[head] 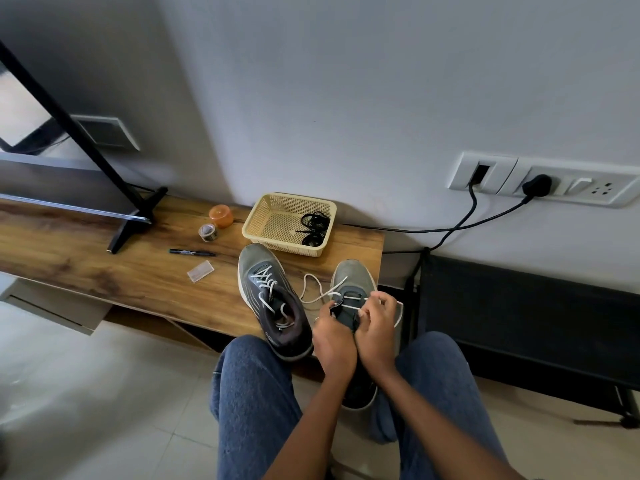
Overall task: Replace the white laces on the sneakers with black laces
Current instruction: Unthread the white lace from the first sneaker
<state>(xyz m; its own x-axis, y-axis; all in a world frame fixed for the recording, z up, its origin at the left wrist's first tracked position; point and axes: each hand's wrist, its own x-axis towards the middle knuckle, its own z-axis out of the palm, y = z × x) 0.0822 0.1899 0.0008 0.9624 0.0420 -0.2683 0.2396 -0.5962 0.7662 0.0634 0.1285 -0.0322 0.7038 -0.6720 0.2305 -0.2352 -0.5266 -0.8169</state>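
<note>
Nearest, two knees in blue denim (252, 386) frame both bare forearms, which reach forward to the grey mesh right sneaker (351, 277) at the near right corner of a wood-grain bench (104, 268). That shoe's heel hangs over the bench edge toward the lap, its pale rubber sole showing below. The left hand (334, 336) curls over the dark tongue and collar, fingers bent onto the upper, and appears to pinch the eyelet area. The right hand (375, 327) sits just beside it, touching it at the heel of the palm, its fingertips pinching the white lace (313, 289), a round cord that crosses the lower eyelets and loops loosely onto the wood between the two shoes.

Just left, the left sneaker (273, 299) stands upright, dark knit sides with a grey toe, white cord laced through it, heel jutting past the edge.

Farther back lie a small clear plastic packet (200, 270), a slim black marker (192, 252), a roll of clear tape (207, 232) and a squat orange cylinder (221, 215). Behind the sneakers, near the wall, a cream perforated plastic basket (277, 216) holds the black laces (314, 228), coiled in its right half, well apart from both hands.
</note>
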